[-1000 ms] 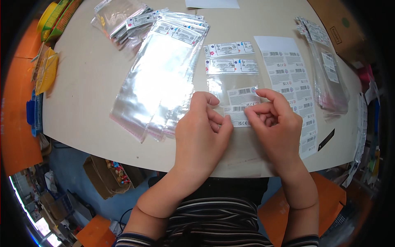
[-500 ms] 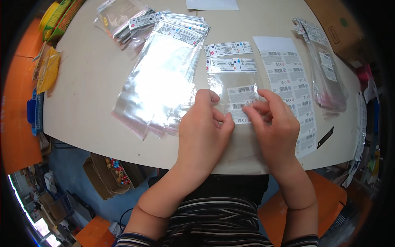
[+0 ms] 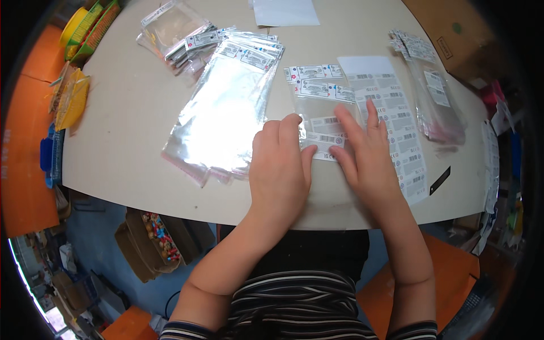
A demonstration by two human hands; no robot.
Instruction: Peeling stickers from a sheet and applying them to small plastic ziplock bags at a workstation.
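A clear plastic bag point(image 3: 307, 107) with a printed header strip lies flat before me, overlapping another bag whose strip shows just above. White barcode labels point(image 3: 324, 139) sit on its lower part. My left hand point(image 3: 280, 161) rests along the bag's left edge, fingers extended and thumb beside the lower label. My right hand point(image 3: 369, 156) lies over the right side, its fingers spread and its thumb at the label's lower right corner. Part of the labels is hidden under the right fingers. To the right lies a sheet of barcode labels point(image 3: 408, 136), partly covered by my right hand.
A fanned stack of shiny clear bags point(image 3: 221, 107) lies on the left, with more bags point(image 3: 175, 28) behind. Another bag bundle point(image 3: 436, 93) is at the right, near a cardboard box point(image 3: 447, 39) and a small black strip point(image 3: 440, 181). White paper point(image 3: 286, 12) lies at the back.
My right fingers have gone from curled at the label to spread over the bag. My left fingers have straightened along its edge. The whole view has shifted slightly.
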